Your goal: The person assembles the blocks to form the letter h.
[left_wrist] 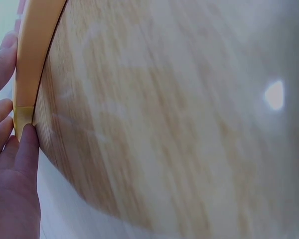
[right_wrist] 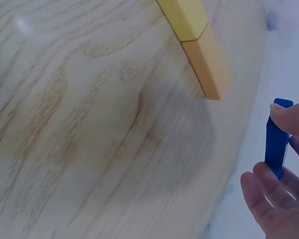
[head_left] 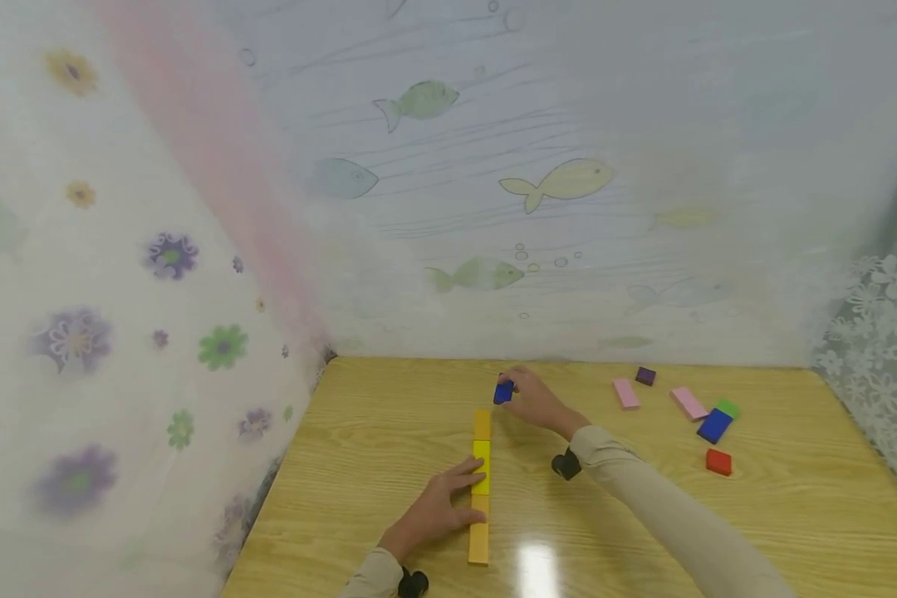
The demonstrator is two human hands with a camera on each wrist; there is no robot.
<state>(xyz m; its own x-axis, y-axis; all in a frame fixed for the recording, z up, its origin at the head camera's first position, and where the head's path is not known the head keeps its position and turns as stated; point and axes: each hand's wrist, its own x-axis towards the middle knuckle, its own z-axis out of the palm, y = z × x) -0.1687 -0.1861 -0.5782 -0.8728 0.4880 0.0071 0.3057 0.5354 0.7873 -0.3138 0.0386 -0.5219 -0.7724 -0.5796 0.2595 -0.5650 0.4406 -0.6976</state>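
A blue block (head_left: 503, 390) is pinched between the thumb and fingers of the right hand (head_left: 534, 401), just beyond and slightly right of the far end of a row of blocks. An orange block (head_left: 482, 424) ends that row, followed by a yellow block (head_left: 483, 449) and a longer orange block (head_left: 479, 546). The left hand (head_left: 435, 507), fingers extended and spread, touches the yellow block with its fingertips and the longer orange block with its thumb. Farther right on the wood-grained table (head_left: 366, 432) lie 2 pink blocks (head_left: 626, 394), a purple block (head_left: 646, 376), a red block (head_left: 718, 463), and another blue block (head_left: 715, 426) touching a green block (head_left: 728, 408). Behind stands a fish-patterned wall (head_left: 448, 208).
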